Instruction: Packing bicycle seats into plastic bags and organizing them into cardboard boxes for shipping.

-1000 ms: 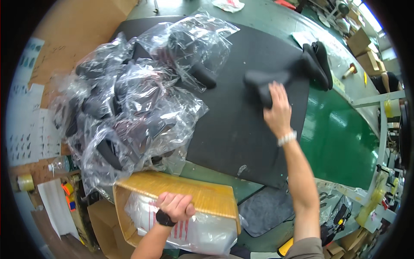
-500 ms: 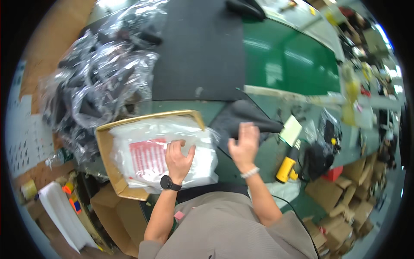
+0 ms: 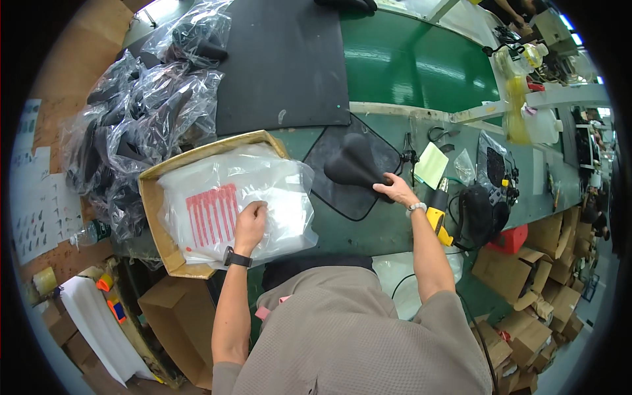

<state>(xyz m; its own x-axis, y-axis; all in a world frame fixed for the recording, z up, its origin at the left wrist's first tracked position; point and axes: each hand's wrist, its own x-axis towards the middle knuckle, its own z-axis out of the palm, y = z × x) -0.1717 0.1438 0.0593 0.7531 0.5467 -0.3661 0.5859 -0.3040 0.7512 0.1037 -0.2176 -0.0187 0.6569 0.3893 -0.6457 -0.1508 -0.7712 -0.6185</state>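
Observation:
A black bicycle saddle (image 3: pixel 352 160) lies on a dark square mat (image 3: pixel 355 209) on the green bench, its narrow nose toward me. My right hand (image 3: pixel 397 191) grips that nose, thumb and fingers round its tip. Left of the mat, an open cardboard box (image 3: pixel 160 243) holds a stack of clear plastic bags (image 3: pixel 280 187) with red print. On top of the stack, my left hand (image 3: pixel 251 225) has its fingers curled together, pinching at the plastic of the top bag. The fingertips are partly hidden.
Plastic-wrapped saddles (image 3: pixel 141 125) are heaped at the left. A large black mat (image 3: pixel 283 66) spreads beyond the box. To the right are a yellow heat gun (image 3: pixel 437 222), a light-green paper pad (image 3: pixel 431 164), scissors (image 3: pixel 442 133) and a black saddle-like item (image 3: pixel 479 214).
My right hand has moved right and taken hold of the saddle's nose; the saddle has turned. My left hand's fingers have curled on the bags. The whole view has shifted slightly.

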